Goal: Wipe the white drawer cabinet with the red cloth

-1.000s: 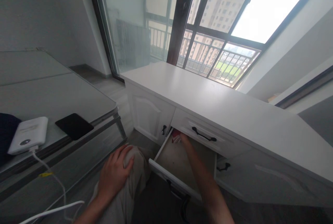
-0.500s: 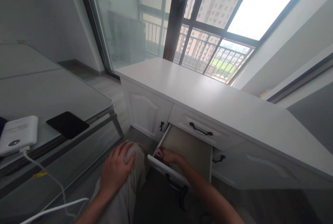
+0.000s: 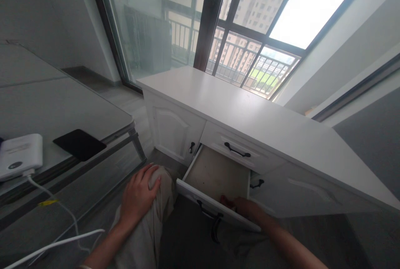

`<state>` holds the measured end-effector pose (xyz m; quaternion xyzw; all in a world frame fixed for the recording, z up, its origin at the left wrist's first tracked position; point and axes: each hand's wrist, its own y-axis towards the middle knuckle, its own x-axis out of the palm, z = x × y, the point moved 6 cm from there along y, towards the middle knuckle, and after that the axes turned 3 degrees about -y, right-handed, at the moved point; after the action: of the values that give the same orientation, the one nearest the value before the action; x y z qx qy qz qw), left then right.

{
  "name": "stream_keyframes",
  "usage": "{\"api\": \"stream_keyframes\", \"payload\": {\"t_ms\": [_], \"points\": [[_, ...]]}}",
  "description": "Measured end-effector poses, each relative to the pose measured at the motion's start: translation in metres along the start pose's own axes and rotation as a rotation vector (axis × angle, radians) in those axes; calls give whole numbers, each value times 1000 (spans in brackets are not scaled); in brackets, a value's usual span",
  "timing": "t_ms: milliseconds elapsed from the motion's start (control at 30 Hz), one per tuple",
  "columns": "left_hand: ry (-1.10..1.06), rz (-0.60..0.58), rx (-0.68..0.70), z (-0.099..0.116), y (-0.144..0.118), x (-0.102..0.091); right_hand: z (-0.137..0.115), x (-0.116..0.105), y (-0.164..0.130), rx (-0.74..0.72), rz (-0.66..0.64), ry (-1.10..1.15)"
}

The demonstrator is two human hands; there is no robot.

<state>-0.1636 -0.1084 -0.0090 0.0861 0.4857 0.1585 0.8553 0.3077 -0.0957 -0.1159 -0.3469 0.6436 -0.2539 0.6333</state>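
— Where are the two hands?

— They are well apart. The left hand (image 3: 137, 196) lies flat, fingers spread and empty, on the knee of the pale beige cloth trousers (image 3: 150, 227). The right hand (image 3: 242, 207) is at the near right corner of the open white wooden drawer (image 3: 218, 175), just behind its front panel.

— Is it gripping something?

— The fingers are curled over a small dark red object (image 3: 225, 200) on the drawer floor; the front panel hides most of it, so I cannot tell whether the grip is closed or only touching.

— And the drawer itself?

— A shallow box with a bare, matt beige floor, pulled out of the low white cabinet (image 3: 265, 123), which has a smooth flat top and arched panel doors. Curved black metal handles (image 3: 236, 150) sit on the drawer fronts.

— Anything to the left?

— A grey table (image 3: 62, 110) with a metal frame carries a flat black rectangular pad (image 3: 79, 144) and a rounded white plastic power bank (image 3: 19, 156) with a white cable (image 3: 59, 244) trailing from it.
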Motion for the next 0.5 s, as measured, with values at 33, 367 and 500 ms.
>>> {"api": "stream_keyframes", "payload": {"t_ms": [33,367,500], "points": [[-5,2,-1,0,0,0,1,2,0,-9,26,-7],[4,-16,-13,3,-1,-3,-100,-112,47,-368,656,-335],[36,7,-6,12,-4,-3,-121,-163,85,-474,705,74]]}}
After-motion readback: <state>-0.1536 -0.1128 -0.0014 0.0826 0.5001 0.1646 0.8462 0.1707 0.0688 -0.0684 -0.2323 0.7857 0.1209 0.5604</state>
